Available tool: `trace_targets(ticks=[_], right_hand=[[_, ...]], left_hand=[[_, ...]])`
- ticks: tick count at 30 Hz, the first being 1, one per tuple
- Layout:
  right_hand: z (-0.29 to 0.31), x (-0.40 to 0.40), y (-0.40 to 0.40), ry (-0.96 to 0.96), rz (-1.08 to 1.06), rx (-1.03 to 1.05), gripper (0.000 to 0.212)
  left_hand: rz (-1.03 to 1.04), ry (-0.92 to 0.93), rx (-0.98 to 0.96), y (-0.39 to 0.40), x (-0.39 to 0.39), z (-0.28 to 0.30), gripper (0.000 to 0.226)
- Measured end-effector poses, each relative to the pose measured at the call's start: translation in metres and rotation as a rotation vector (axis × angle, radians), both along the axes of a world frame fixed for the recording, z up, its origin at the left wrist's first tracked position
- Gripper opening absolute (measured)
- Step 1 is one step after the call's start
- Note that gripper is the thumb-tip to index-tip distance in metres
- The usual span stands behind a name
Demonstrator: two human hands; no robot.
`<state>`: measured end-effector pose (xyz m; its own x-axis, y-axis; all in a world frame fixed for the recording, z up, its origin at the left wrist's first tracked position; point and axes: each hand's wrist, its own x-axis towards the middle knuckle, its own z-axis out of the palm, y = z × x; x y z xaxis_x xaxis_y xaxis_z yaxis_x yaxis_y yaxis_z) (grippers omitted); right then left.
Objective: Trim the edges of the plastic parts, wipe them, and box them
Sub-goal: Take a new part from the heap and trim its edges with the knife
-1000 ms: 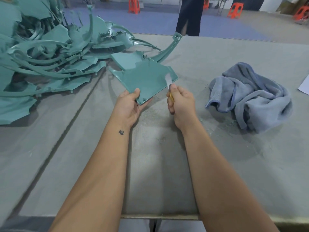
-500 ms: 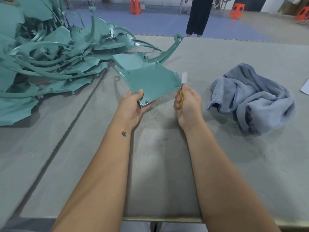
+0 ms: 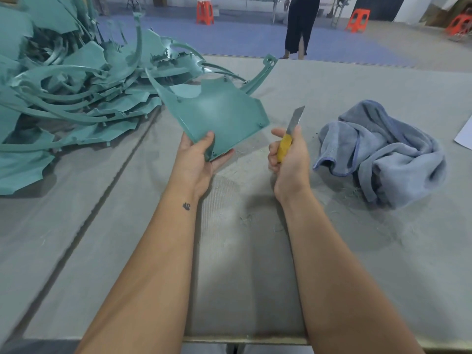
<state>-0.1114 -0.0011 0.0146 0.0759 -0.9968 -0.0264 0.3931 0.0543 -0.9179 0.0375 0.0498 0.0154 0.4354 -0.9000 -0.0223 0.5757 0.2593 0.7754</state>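
A flat teal plastic part (image 3: 219, 116) is lifted above the grey table, tilted toward me. My left hand (image 3: 199, 159) grips its near corner, thumb on top and fingers underneath. My right hand (image 3: 288, 159) grips a utility knife (image 3: 291, 134) with a yellow handle, its blade pointing up and away. The blade stands just right of the part's edge, apart from it. A crumpled blue-grey cloth (image 3: 383, 152) lies on the table to the right of the knife hand.
A big heap of teal plastic parts and curved strips (image 3: 76, 93) fills the table's left side. Thin plastic shavings (image 3: 250, 221) lie near my arms. A white sheet (image 3: 464, 136) sits at the right edge. A person (image 3: 298, 26) stands beyond the table, orange stools behind.
The knife has come off the part's right edge and now points upward, clear of it. My left hand has turned and raised the part, showing a different edge toward the knife.
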Motion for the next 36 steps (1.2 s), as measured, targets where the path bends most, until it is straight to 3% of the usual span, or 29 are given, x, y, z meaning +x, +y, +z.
trace_targets(ticks=[2,6,10,19,24,36], right_hand=[[0.000,0.002,-0.001,0.069,0.012,0.016,0.045],[-0.003,0.006,0.003,0.308,-0.025,-0.100,0.027],[-0.004,0.004,0.005,0.255,0.021,-0.163,0.024],[-0.012,0.009,0.002,0.470,0.015,-0.230,0.039],[-0.012,0.009,0.002,0.470,0.012,-0.204,0.038],[-0.017,0.008,0.000,0.584,0.071,-0.278,0.041]], left_hand=[[0.015,0.031,0.031,-0.001,0.000,-0.001,0.028],[0.042,0.104,0.066,-0.002,0.001,-0.002,0.022],[0.035,0.131,0.065,-0.003,0.001,-0.004,0.021],[0.061,0.135,0.087,-0.006,0.001,-0.004,0.023],[0.046,0.218,0.065,-0.006,0.003,-0.005,0.022],[0.039,0.226,0.050,-0.006,0.007,-0.006,0.022]])
